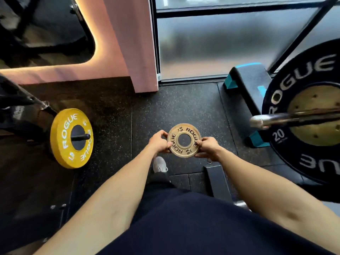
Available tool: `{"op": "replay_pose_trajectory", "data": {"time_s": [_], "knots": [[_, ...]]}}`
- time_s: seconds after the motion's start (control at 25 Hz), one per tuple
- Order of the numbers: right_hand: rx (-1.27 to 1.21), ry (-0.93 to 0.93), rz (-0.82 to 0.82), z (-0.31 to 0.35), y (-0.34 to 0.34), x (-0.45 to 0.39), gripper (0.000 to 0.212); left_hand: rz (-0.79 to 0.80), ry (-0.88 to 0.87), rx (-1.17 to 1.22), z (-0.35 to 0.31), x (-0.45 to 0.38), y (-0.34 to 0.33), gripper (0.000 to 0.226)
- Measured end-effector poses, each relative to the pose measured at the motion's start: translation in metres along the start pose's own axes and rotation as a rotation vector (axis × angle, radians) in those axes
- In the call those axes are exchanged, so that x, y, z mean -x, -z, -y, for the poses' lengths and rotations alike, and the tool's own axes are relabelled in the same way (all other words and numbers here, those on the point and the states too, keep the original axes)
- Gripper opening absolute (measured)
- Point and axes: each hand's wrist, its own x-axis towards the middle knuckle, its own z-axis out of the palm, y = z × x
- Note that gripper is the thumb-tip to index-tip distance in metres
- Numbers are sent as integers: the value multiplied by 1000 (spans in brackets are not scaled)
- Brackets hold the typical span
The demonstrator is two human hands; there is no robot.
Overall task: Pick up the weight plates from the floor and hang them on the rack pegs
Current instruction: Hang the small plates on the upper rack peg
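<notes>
**Small plate in both hands, peg lies to the left**

Fingers [166, 134] of the left hand [158, 143] curl over the left rim of the small gold plate [184, 140]; the right hand [208, 147] pinches the opposite rim. The plate is held clear of the floor [165, 105], face up towards the camera, its centre hole open and unobstructed.

To the near left, a yellow plate [71, 138] already hangs on a rack peg [81, 137], whose free end points right, towards the hands. The left hand is the nearer to it.

Judgement: the plate faces upward while the peg runs sideways, so the hole must be turned to face left before it will slide on (provided this peg is the intended one).

At the right, a black plate [301, 115] sits on a barbell sleeve [266, 120].
</notes>
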Motion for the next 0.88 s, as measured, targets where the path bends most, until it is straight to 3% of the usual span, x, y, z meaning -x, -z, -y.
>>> {"op": "replay_pose_trajectory", "data": {"time_s": [0.28,0.48,0.88], "knots": [[57,-8,-13,130,-38,-113,13,70,36,30,-82,-142,77,32],[220,34,80,225,-81,-157,12,48,113,165,-111,-190,145,29],[746,150,482,345,-216,-232,15,-441,259,685,-80,-197,220,31]]}}
